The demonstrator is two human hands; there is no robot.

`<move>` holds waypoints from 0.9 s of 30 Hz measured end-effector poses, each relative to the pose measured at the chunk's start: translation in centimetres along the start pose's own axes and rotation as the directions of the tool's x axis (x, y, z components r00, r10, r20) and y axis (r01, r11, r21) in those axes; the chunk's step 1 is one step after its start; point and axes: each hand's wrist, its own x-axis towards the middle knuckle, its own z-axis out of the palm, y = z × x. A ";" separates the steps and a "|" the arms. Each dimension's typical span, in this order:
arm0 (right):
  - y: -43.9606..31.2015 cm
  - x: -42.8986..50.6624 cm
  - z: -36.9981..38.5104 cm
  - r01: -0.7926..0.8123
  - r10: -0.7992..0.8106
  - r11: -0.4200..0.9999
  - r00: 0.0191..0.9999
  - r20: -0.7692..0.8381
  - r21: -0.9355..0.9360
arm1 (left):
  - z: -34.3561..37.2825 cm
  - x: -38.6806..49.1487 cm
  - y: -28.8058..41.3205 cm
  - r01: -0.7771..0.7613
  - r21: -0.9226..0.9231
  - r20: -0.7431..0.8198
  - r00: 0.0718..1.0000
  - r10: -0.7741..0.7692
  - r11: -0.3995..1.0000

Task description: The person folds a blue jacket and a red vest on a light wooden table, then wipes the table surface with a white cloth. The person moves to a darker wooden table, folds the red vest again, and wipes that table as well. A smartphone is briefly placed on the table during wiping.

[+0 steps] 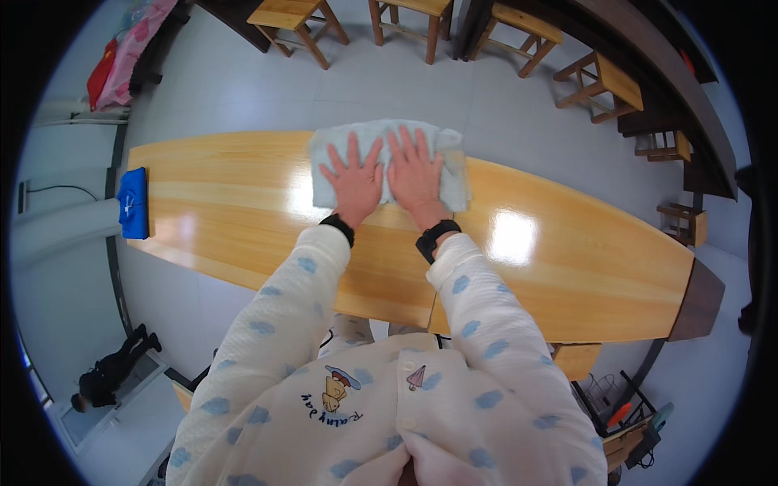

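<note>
A pale grey-blue cloth lies folded or bunched along the far edge of a glossy wooden table. Flat on the cloth's left half rests my left hand, its fingers spread. My right hand presses flat beside it, right of the middle, fingers somewhat apart. The thumbs are near each other. Neither hand grips the cloth. Both wrists carry black bands. At the table's left end sits a folded blue garment, away from both hands.
Wooden stools stand beyond the table and along the right side. Another stool is close to the near right edge. A person in dark clothes is at the lower left, apart from the table. A seam divides the tabletop near my right forearm.
</note>
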 end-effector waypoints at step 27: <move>2.8 -17.8 -4.9 -0.158 0.159 0.987 0.987 0.019 -0.034 | -0.8 -13.3 8.1 -0.192 -0.126 0.186 0.959 0.213 0.973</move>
